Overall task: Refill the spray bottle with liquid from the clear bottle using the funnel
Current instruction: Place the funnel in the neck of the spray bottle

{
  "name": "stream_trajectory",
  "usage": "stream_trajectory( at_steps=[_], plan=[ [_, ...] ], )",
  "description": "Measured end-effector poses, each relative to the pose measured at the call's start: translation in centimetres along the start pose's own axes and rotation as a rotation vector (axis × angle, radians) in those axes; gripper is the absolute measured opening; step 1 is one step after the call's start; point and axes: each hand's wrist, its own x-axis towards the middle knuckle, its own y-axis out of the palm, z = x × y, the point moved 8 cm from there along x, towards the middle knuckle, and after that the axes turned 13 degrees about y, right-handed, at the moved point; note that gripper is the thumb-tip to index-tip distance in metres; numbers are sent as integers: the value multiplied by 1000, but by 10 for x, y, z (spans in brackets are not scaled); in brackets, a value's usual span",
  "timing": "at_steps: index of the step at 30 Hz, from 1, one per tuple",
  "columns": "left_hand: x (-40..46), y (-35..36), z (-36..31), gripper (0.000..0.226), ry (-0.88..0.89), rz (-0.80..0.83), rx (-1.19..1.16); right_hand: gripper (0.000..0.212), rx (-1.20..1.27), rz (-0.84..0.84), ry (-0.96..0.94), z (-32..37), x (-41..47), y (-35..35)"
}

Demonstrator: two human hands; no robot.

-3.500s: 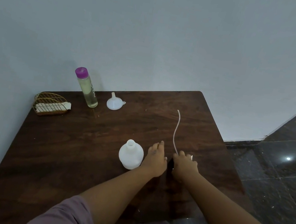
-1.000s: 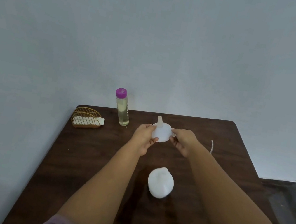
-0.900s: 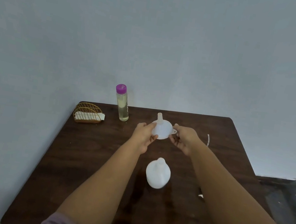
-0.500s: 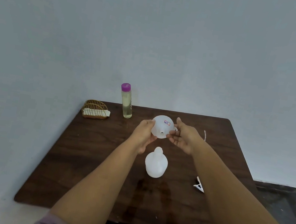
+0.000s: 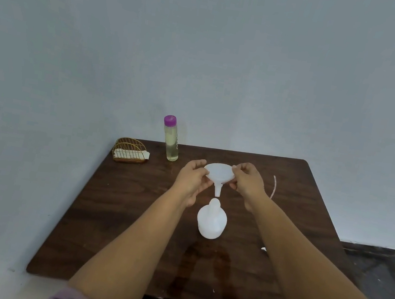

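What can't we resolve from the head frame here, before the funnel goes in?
- Spray bottle fill level: head view, opaque white body.
- Label on clear bottle: too small, blurred.
- Funnel rim grip: left hand and right hand cover its sides.
- Spray head with tube: mostly hidden behind the right forearm.
- Contents of gold wire basket: too small.
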Motion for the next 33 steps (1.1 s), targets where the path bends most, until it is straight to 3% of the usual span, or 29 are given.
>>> stream_trajectory(
  at_steps=[3, 9, 15, 33],
  plan=[
    [-6, -2, 5, 43, -17, -8, 9, 18, -33, -37, -51, -2, 0, -4],
    [-13, -8, 19, 26, -30, -38, 48, 18, 41, 84, 136, -28, 2, 0],
    [-20, -11, 31, 19, -24, -39, 114, 28, 54, 158, 200, -42, -7, 8],
    [-19, -9, 49, 22, -86, 13, 205, 32, -14, 111, 210, -57, 1, 15]
  ],
)
